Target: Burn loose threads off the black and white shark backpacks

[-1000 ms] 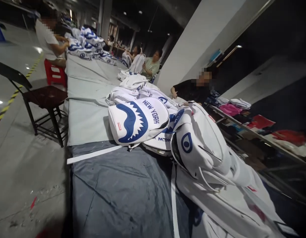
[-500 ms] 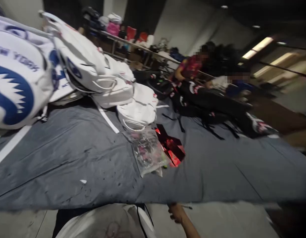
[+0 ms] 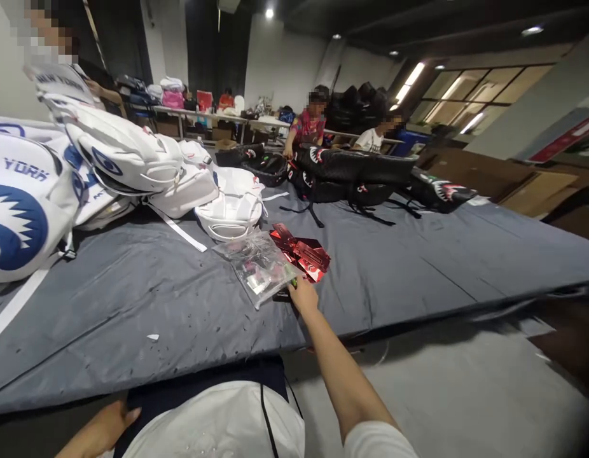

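Observation:
My right hand (image 3: 304, 298) reaches over the table to the lower right corner of a clear plastic bag (image 3: 256, 270). Its fingers are closed at a small green and black item, too hidden to name. The bag holds small pink and white pieces. Against its right side lie shiny red packets or tags (image 3: 304, 253) in a loose pile. Low at the left, below the table edge, my left hand (image 3: 106, 423) hangs beside my lap, thumb apart and nothing seen in it; its other fingers are partly hidden.
White backpacks (image 3: 132, 149) with blue shark prints are heaped on the grey-covered table (image 3: 180, 318) at the left. Black shark-print bags (image 3: 356, 168) lie along the far side. Beyond them are two people, and another person stands at the far left. A white scrap (image 3: 152, 337) lies nearby.
My right hand has moved from below the table edge up onto the table at the plastic bag. My left hand has come into view. The camera view has shifted and levelled.

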Available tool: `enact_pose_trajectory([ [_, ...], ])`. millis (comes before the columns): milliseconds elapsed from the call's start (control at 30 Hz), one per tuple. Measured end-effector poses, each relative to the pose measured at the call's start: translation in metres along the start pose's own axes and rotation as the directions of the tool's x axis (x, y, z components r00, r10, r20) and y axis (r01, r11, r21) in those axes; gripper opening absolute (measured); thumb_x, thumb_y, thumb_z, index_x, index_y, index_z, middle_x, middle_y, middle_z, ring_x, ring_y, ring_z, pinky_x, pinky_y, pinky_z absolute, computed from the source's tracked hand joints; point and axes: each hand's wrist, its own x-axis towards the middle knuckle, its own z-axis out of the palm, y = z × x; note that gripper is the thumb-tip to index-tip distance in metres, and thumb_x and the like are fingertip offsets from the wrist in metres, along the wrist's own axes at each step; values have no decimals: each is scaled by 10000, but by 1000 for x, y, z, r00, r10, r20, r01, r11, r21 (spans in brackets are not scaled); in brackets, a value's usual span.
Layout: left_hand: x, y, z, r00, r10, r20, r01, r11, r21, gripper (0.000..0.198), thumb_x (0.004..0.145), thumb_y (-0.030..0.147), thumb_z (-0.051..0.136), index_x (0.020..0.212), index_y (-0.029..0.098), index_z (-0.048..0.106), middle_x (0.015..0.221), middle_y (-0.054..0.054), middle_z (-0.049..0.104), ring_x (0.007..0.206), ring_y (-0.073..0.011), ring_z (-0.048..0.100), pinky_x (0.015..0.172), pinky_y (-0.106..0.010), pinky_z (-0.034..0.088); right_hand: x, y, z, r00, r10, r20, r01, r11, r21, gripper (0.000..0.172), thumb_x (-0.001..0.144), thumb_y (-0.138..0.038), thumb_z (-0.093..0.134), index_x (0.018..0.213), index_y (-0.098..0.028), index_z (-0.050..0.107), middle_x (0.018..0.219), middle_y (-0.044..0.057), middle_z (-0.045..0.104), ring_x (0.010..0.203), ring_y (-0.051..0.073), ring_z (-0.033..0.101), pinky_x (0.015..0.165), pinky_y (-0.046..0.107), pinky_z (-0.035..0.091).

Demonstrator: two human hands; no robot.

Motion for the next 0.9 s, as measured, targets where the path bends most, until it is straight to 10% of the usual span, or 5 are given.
enact_pose_trajectory([
  [267, 32, 150, -12, 914, 358, -191, -402, 862, -307, 731, 778, 727, 529, 1260, 180, 587, 1168, -137, 699, 1077, -287, 664, 970, -415, 498, -21, 65, 3, 997, -73, -31, 73, 997, 7, 190, 887, -213, 456, 976, -130, 601, 846, 133, 688, 778, 257, 668, 662, 329, 451],
  [400, 100, 249, -17, 749, 466, -472, -543, 839, -33, 823, 862, 618, 498, 1533, 196, 275, 1614, -147, 238, 1499, -301, 203, 1196, -478, 240, -59, 85, 21, 953, -274, -128, 283, 957, 59, 222, 823, -160, 449, 1011, -128, 564, 1027, 170, 679, 972, 286, 642, 849, 418, 483],
  [500, 154, 319, -15, 770, 365, -524, -422, 906, 11, 951, 854, 638, 523, 1576, 207, 79, 1641, -189, -18, 1509, -357, 12, 1200, -533, 170, -56, 62, 42, 856, -484, -184, 508, 853, 120, 235, 767, -139, 473, 983, -167, 561, 1299, 150, 602, 1242, 273, 527, 1054, 451, 410],
  [667, 206, 376, 27, 816, 454, -357, -355, 882, 309, 1068, 724, 654, 690, 1567, 275, 154, 1618, -190, -166, 1463, -487, -31, 1176, -619, 101, -35, 36, 60, 746, -610, -268, 660, 730, 177, 276, 743, -110, 466, 999, -183, 539, 1391, 139, 536, 1321, 271, 460, 1103, 498, 396],
  [900, 238, 437, 87, 685, 726, 67, -691, 617, 377, 1052, 667, 633, 753, 1540, 345, 241, 1622, -72, -207, 1462, -465, -108, 1198, -589, 76, -37, 84, 74, 824, -416, -385, 509, 841, 182, 146, 788, -111, 468, 894, -211, 483, 915, 98, 613, 976, 294, 581, 878, 517, 517],
])
